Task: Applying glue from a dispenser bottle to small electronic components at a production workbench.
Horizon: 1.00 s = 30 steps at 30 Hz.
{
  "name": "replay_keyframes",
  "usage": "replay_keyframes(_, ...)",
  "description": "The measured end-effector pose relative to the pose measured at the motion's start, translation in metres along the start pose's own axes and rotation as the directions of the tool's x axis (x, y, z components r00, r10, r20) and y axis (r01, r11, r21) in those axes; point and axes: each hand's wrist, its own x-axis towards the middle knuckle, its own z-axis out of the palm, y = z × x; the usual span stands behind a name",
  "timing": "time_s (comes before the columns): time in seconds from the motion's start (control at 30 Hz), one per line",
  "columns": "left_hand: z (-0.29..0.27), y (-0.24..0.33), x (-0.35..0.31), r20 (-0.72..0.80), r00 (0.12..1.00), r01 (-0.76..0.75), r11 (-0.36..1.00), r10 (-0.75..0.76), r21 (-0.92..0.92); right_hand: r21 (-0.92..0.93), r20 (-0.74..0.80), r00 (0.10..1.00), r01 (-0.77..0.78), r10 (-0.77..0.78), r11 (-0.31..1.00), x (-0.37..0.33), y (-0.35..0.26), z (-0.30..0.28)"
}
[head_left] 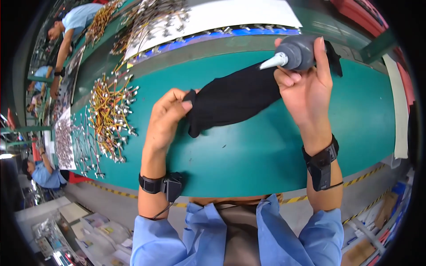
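Observation:
A black cloth (237, 97) is stretched above the green tabletop between my two hands. My left hand (166, 116) pinches its left end between thumb and fingers. In my right hand (306, 82) is a dark grey squeeze bottle (301, 52) with a white pointed nozzle, tilted so the nozzle faces left. The cloth runs behind the bottle, and a dark end of it shows to the right of my fingers. Whether my right fingers also grip the cloth is hidden.
On the green table (248, 164), a heap of yellow, red and black wire leads (108, 117) with metal ends lies at left. Beyond the table, a white sheet (239, 15) bears more leads along a blue strip. Co-workers (82, 20) in blue stand at far left.

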Motion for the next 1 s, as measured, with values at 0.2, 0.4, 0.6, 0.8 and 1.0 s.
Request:
replay_keyframes(0.2, 0.003, -0.002, -0.004, 0.076, 0.989, 0.148, 0.933, -0.130, -0.327, -0.360, -0.102, 0.995, -0.029, -0.008, 0.932, -0.001, 0.026, -0.002)
replay_keyframes(0.4, 0.018, -0.003, -0.010, 0.047, 0.972, 0.221, 0.830, -0.230, -0.512, -0.467, -0.114, 0.988, -0.144, 0.102, 0.872, -0.007, 0.039, -0.003)
replay_keyframes(0.6, 0.022, -0.012, -0.012, 0.056, 0.974, 0.223, 0.911, -0.217, -0.346, -0.681, -0.128, 0.989, -0.143, 0.075, 0.719, -0.009, 0.043, -0.004)
replay_keyframes(0.8, 0.023, -0.016, -0.015, -0.057, 0.997, 0.057, 0.997, -0.060, -0.057, -0.690, -0.096, 0.995, -0.053, -0.019, 0.722, -0.012, 0.051, 0.004)
replay_keyframes(1.0, 0.031, -0.011, -0.014, -0.081, 0.997, 0.002, 1.000, -0.004, -0.018, -0.669, -0.011, 0.998, -0.053, 0.062, 0.742, -0.013, 0.043, 0.000)
